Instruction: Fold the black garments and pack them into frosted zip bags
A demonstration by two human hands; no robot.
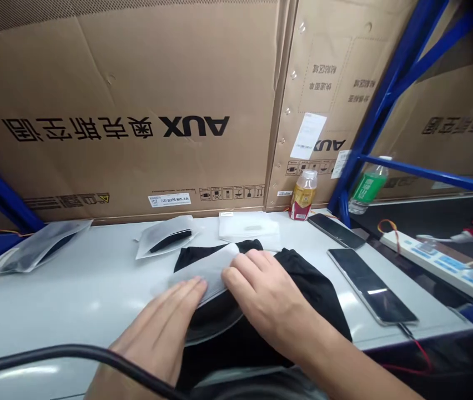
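A frosted plastic bag lies over black cloth in front of me, its pale upper part turned across the dark lower part. My left hand rests along the bag's left side with its fingers stretched out; its thumb is hidden. On the other side, my right hand has its fingers curled on the bag's upper right edge. Black fabric spreads out to the right of the bag and beneath my right wrist. More clear plastic shows below my hands, partly cut off by the frame.
Frosted bags with dark contents and a pale packet lie on the white table. Two phones and a drink bottle are at right. A black cable crosses the foreground; large cartons stand behind, blue rack bars alongside.
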